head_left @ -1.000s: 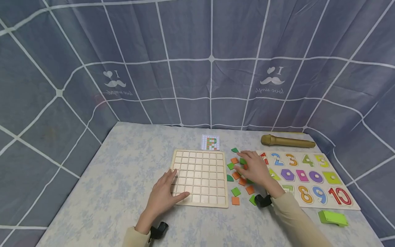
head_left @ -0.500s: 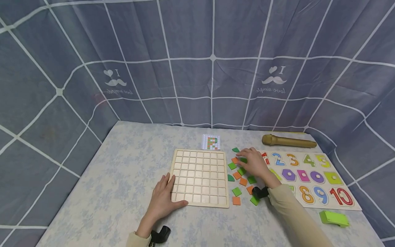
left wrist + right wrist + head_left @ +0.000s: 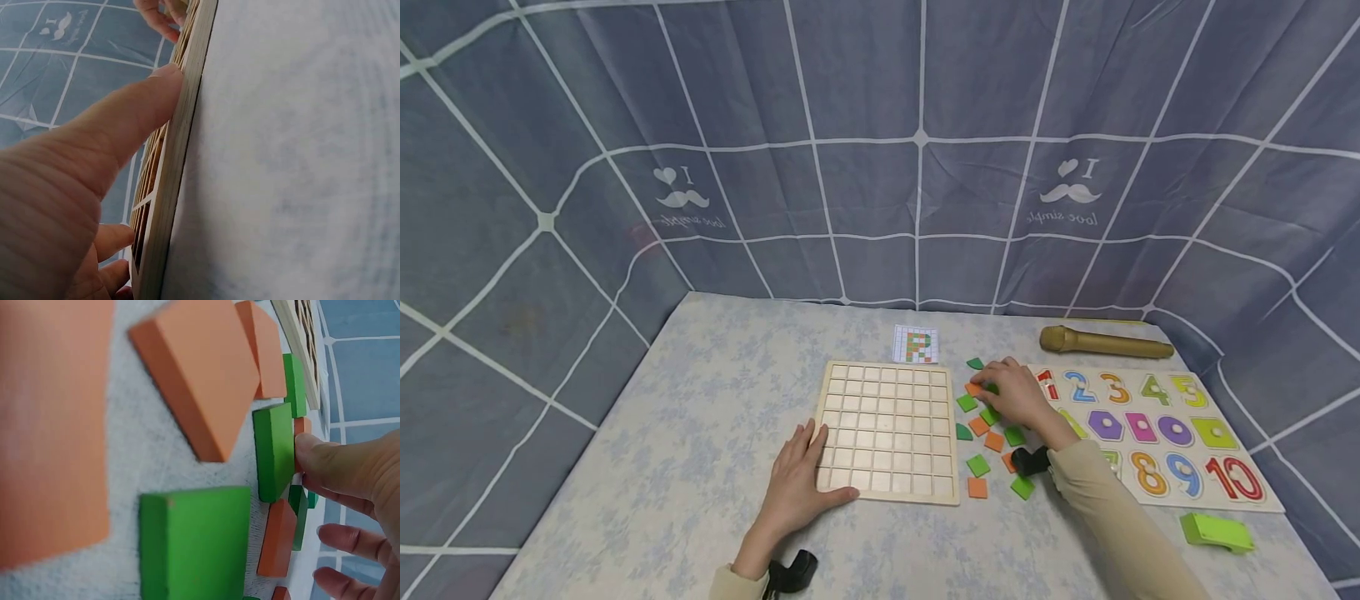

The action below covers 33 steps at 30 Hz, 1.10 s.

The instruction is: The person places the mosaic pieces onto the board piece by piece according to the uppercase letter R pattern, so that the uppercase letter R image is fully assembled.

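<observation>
My left hand (image 3: 796,477) rests at the near left corner of a wooden grid board (image 3: 886,423), thumb along the front edge and straight fingers at the left side. The left wrist view shows that thumb touching the frame's edge (image 3: 181,125). Right of the board, my right hand (image 3: 1018,395) reaches into loose orange and green tiles. Its thumb and index finger pinch a small orange square tile (image 3: 302,428), while the other fingers hang apart from the tiles. A green tile (image 3: 274,453) lies right beside it.
Behind the board lies a pattern card (image 3: 916,344). A number-and-shape puzzle board (image 3: 1157,450) spans the right side, with a gold microphone-shaped object (image 3: 1105,342) behind it and a bright green block (image 3: 1217,532) in front. Dark green curved pieces (image 3: 964,432) lie among the tiles.
My left hand has settled from over the board onto its corner. My right hand has drawn its fingertips together and lowered them onto the orange square tile.
</observation>
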Available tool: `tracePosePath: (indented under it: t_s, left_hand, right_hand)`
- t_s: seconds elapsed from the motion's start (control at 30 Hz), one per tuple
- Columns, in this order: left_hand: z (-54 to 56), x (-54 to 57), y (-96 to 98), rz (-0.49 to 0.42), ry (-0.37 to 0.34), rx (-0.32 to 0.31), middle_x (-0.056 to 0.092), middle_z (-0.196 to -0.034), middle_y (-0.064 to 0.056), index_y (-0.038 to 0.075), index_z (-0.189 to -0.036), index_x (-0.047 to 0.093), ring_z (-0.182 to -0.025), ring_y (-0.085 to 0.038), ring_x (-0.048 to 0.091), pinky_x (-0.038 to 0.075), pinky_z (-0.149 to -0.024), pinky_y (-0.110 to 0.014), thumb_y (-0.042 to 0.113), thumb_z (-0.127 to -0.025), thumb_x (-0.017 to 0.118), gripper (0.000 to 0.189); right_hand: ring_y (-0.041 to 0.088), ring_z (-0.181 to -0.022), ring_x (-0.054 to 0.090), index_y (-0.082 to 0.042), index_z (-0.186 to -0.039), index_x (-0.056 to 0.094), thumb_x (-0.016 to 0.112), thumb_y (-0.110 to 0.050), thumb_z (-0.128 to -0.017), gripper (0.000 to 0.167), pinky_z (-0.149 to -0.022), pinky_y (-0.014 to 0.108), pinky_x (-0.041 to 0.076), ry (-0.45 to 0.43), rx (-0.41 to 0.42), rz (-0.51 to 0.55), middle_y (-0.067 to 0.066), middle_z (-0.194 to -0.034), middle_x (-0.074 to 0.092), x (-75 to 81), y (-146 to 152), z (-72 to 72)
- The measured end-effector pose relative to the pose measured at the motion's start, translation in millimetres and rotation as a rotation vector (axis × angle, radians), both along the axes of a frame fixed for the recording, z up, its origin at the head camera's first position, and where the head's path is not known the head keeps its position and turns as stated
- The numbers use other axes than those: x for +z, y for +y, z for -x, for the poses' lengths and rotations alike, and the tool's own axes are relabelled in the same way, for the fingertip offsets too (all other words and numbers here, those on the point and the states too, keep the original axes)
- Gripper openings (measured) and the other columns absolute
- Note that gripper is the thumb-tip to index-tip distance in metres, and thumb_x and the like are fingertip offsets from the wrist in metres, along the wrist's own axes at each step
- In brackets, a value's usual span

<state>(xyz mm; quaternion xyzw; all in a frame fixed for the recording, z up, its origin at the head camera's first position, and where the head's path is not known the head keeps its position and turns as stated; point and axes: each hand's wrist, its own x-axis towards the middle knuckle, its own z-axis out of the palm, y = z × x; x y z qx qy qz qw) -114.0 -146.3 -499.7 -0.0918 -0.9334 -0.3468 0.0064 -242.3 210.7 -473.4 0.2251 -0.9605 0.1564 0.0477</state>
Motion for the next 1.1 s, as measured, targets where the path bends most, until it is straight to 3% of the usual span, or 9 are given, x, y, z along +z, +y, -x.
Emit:
tracePosePath:
  t_s: [0.27, 0.47, 0.67, 0.9, 1.1]
  left_hand:
    - [-0.1, -1.2, -0.9, 0.002, 0.010, -0.002, 0.021, -0.151, -0.025, -0.003, -0.146, 0.032, -0.140, -0.041, 0.011, 0.013, -0.106, -0.061, 0.052, -0.069, 0.080, 0.106]
    - [-0.3, -3.7, -1.3, 0.003, 0.037, -0.012, 0.022, -0.150, -0.026, -0.004, -0.146, 0.032, -0.139, -0.042, 0.012, 0.013, -0.106, -0.060, 0.052, -0.069, 0.080, 0.106]
    - [-0.6, -7.2, -2.1, 0.000, 0.060, -0.013, 0.023, -0.150, -0.026, -0.004, -0.146, 0.033, -0.139, -0.042, 0.013, 0.013, -0.106, -0.061, 0.051, -0.070, 0.080, 0.105]
    - [-1.8, -10.8, -3.3, 0.018, 0.093, -0.016, 0.023, -0.151, -0.024, -0.002, -0.146, 0.033, -0.139, -0.041, 0.014, 0.015, -0.106, -0.059, 0.053, -0.071, 0.078, 0.104]
    - [-0.6, -11.3, -4.1, 0.030, 0.102, -0.026, 0.022, -0.152, -0.023, -0.001, -0.146, 0.033, -0.140, -0.039, 0.013, 0.013, -0.108, -0.057, 0.054, -0.072, 0.076, 0.103]
  right_hand:
    - [0.027, -0.090, 0.052, -0.010, -0.102, 0.074, 0.075, -0.020, -0.084, 0.020, -0.072, 0.045, 0.044, -0.006, 0.045, -0.046, 0.006, -0.102, 0.066, 1.4, 1.0, 9.5]
    - [0.022, -0.085, 0.051, -0.011, -0.096, 0.072, 0.077, -0.018, -0.082, 0.016, -0.072, 0.040, 0.045, -0.140, -0.012, 0.024, 0.001, -0.091, 0.062, 4.7, 0.6, 16.3]
    - [0.020, -0.076, 0.045, -0.012, -0.088, 0.065, 0.077, -0.011, -0.079, 0.015, -0.063, 0.035, 0.042, -0.242, -0.071, 0.138, 0.003, -0.083, 0.052, 5.2, -0.6, 16.6]
    - [0.019, -0.067, 0.042, -0.012, -0.078, 0.059, 0.078, -0.010, -0.078, 0.019, -0.059, 0.033, 0.036, -0.219, -0.040, 0.234, 0.001, -0.073, 0.050, 3.4, 2.8, 13.4]
    - [0.014, -0.059, 0.047, -0.010, -0.081, 0.061, 0.075, -0.010, -0.082, 0.015, -0.053, 0.030, 0.040, -0.183, -0.015, 0.327, -0.001, -0.071, 0.056, 1.6, 1.9, 9.0]
